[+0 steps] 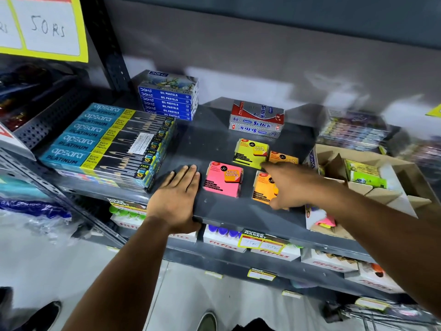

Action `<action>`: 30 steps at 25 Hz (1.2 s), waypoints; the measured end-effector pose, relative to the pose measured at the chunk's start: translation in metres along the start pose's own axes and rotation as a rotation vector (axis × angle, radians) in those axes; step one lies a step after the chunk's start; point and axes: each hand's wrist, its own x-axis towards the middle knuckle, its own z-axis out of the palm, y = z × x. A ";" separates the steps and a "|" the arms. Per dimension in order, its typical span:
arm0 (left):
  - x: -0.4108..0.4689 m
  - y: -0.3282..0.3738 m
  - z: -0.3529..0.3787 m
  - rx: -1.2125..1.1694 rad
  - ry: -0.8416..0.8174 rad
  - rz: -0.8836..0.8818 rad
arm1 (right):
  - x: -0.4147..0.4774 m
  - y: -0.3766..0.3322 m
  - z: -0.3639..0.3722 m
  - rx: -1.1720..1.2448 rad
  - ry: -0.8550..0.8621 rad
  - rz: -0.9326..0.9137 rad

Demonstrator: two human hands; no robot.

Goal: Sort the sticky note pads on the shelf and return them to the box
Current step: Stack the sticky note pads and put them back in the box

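Several sticky note pads lie on the dark grey shelf (210,144): a pink pad (223,179), a yellow-green pad (250,152), an orange pad (263,187) in front and a second orange pad (284,158) behind. My left hand (177,194) rests flat on the shelf's front edge, just left of the pink pad, holding nothing. My right hand (290,185) hovers over the front orange pad with fingers spread, its forefinger pointing toward the yellow-green pad. It partly hides both orange pads. An open cardboard box (334,154) with dividers stands at the right.
Stacked Apsara pencil packs (107,142) sit at the left, DOMS oil pastel boxes (169,96) behind them, Softek boxes (256,120) at the back middle. More packs (353,130) lie behind the cardboard box. Lower shelves hold Fitfizz boxes (224,240) and price tags.
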 end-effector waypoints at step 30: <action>-0.005 -0.001 -0.003 -0.054 0.046 0.017 | 0.068 0.049 -0.013 0.064 -0.039 0.098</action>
